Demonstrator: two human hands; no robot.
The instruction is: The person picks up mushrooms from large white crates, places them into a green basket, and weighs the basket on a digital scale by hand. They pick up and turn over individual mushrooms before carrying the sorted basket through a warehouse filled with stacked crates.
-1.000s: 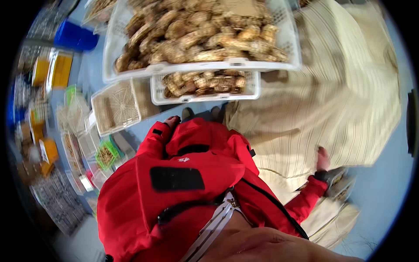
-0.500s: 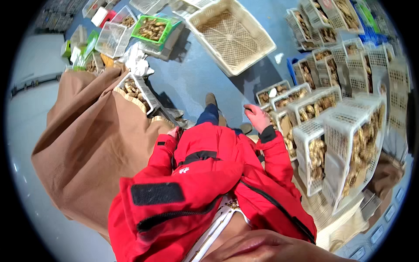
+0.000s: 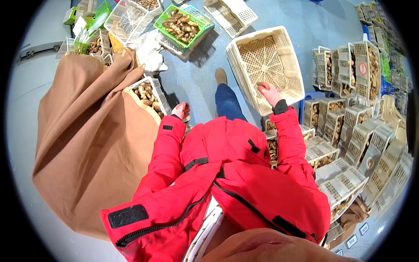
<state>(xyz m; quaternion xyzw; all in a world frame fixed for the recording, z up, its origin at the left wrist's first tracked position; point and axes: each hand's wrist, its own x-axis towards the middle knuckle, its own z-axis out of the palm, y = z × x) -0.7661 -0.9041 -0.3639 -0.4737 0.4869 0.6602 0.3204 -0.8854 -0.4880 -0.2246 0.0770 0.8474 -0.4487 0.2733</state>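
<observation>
My left hand [image 3: 181, 110] hangs beside a white basket [image 3: 162, 97] of brown-and-cream mushrooms [image 3: 147, 96]. Its fingers are loosely bent and slightly apart, and I see nothing in them. In view, my right hand [image 3: 269, 93] overlaps the near part of a stack of white plastic crates [image 3: 291, 52]. Its fingers curl loosely, with nothing visible between them; whether it touches the crates I cannot tell. The top crate holds no mushrooms. A brown cloth [image 3: 87, 153] drapes over a large heap on the left, up to the mushroom basket's edge.
A green basket [image 3: 198, 29] of mushrooms sits on stacked trays ahead. White crumpled wrapping [image 3: 150, 52] lies left of it. Many crates of mushrooms [image 3: 336, 120] stand in rows along my right. Another white crate [image 3: 244, 15] lies beyond the stack on the blue floor [image 3: 196, 81].
I have stepped forward, so the crate stack is nearer and lies under my right hand in view. My left hand has come forward from my jacket's side. The view has shifted over the right-hand rows.
</observation>
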